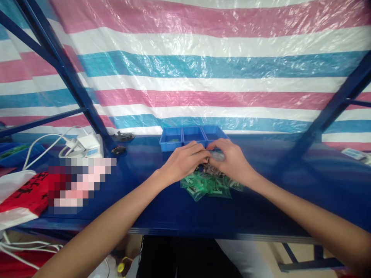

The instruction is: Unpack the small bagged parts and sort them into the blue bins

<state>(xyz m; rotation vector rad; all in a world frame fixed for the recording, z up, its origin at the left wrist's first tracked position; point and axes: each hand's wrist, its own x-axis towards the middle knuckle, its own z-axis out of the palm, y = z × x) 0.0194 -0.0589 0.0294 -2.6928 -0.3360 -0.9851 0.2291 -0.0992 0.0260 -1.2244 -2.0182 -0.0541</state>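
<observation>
My left hand (187, 161) and my right hand (232, 160) meet over the blue table, fingertips close together. The left fingers are closed in a pinch; what they hold is too small or hidden to name. My right thumb and index finger curl round a small clear plastic bag (217, 155). Beneath the hands lies a heap of small brownish metal-looking pieces (211, 169), partly covered by my fingers. Nearer to me, green plastic bags (199, 186) with thin pale pieces inside lie flat on the table.
Three joined blue bins (171, 146) stand just behind my hands; the left one holds something small and greenish. To the left are a white power strip (94, 144) with cables, a dark mouse-like object (118, 150) and a red bag (31, 193). Blue frame posts flank the table (284, 170).
</observation>
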